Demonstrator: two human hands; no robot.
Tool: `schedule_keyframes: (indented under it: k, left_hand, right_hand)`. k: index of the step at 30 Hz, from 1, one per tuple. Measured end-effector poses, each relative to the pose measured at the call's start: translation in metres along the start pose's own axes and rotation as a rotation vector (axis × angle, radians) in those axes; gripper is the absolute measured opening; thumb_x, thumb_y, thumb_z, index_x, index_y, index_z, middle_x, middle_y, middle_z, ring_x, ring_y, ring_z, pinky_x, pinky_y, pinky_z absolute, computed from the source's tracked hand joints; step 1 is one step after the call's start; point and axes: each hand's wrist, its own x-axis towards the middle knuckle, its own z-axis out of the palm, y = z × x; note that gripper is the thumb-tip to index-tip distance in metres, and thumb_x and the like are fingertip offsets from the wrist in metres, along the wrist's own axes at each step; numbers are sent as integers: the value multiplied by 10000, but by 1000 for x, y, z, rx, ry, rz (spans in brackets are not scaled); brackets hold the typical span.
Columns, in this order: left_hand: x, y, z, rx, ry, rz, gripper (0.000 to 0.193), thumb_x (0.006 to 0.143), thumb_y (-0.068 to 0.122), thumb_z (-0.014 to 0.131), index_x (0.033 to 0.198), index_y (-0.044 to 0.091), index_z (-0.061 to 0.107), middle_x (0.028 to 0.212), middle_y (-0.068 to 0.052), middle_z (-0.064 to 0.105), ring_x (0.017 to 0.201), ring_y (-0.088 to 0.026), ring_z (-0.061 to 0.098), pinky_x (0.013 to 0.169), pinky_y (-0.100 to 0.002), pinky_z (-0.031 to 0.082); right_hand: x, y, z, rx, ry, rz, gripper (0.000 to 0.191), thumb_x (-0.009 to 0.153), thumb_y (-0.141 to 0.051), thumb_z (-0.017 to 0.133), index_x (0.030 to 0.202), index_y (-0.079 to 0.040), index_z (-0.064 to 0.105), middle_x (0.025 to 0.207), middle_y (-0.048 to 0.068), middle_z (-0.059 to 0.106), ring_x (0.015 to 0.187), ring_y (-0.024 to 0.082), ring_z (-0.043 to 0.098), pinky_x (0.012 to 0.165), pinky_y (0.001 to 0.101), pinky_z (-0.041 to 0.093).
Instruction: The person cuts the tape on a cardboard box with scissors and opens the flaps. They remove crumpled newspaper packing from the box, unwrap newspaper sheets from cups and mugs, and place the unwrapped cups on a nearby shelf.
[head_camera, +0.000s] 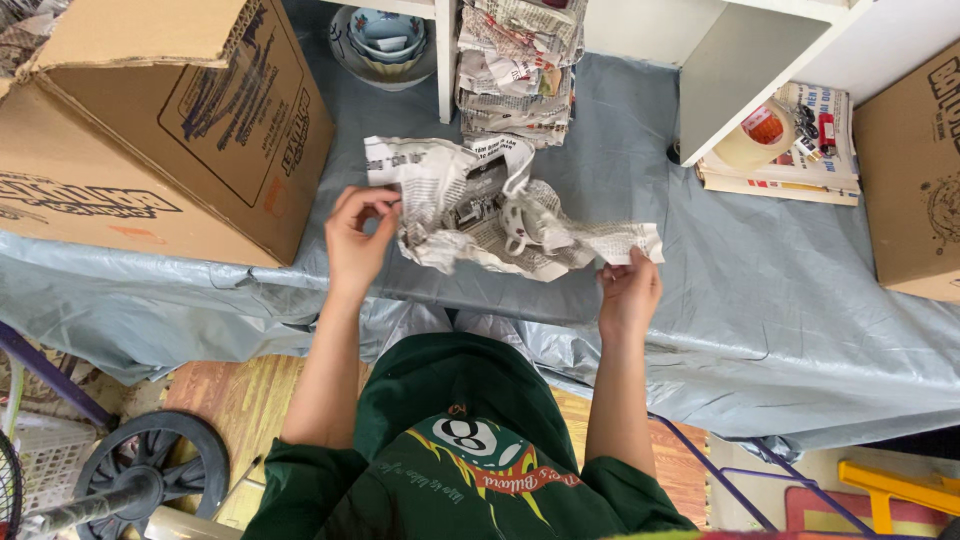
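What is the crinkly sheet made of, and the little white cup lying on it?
The crinkly sheet looks like newspaper: thin, matte, grey with print, full of creases. The white cup seems to be glazed ceramic, smooth and slightly shiny, though that cannot be confirmed. Both hands, left and right, pinch the sheet's edges.

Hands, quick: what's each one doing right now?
Left hand: pinched shut on the left edge of the crumpled newspaper sheet.
Right hand: closed on the sheet's right corner.

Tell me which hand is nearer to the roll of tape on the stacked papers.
The right hand. It sits below and left of the roll of tape, pinching the newspaper; the left hand is farther left, across the newspaper.
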Motion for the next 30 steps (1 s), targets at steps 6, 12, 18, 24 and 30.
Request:
schedule_keyframes:
  k: [6,12,18,24,30]
  left_hand:
    - [3,-27,-34,223,19,-81,228,919,-74,740,1116,41,731,1009,-52,625,853,-109,636,756,-245,541]
    - [15,-33,-38,300,-127,-151,211,939,84,732,1149,62,709,1028,-85,638,873,-163,676,753,-299,536]
    - [27,9,-10,664,-169,-230,370,999,420,673,1172,93,698,1242,-153,631,1218,-354,554,1063,-521,373]
    - [18,44,34,870,-345,302,513,887,347,654,1317,68,664,1403,-118,553,1484,-334,398,1249,-673,122]
    - [1,40,49,892,-567,30,433,900,435,656,1226,150,656,1519,-131,452,1481,-336,346,1179,-739,136]
  right_hand:
    - [27,-23,-38,675,-264,368,127,1124,-101,532,1101,-8,616,1057,86,712,963,199,654,844,332,558]
    - [8,-44,22,269,-166,141,323,1031,-216,473,1254,-32,616,1383,162,657,1336,284,597,1086,378,531]
    - [-11,-42,83,-649,-445,-298,230,1049,-175,690,1240,-50,666,1324,161,620,1239,268,631,1091,419,477]
    - [-14,-27,112,-1436,-754,-739,617,703,-389,906,1216,-109,707,1411,182,536,1308,405,450,1075,560,361]
    - [-15,-6,117,-1563,-735,-677,640,656,-429,918,1193,-142,722,1452,193,499,1335,428,425,1108,563,329]
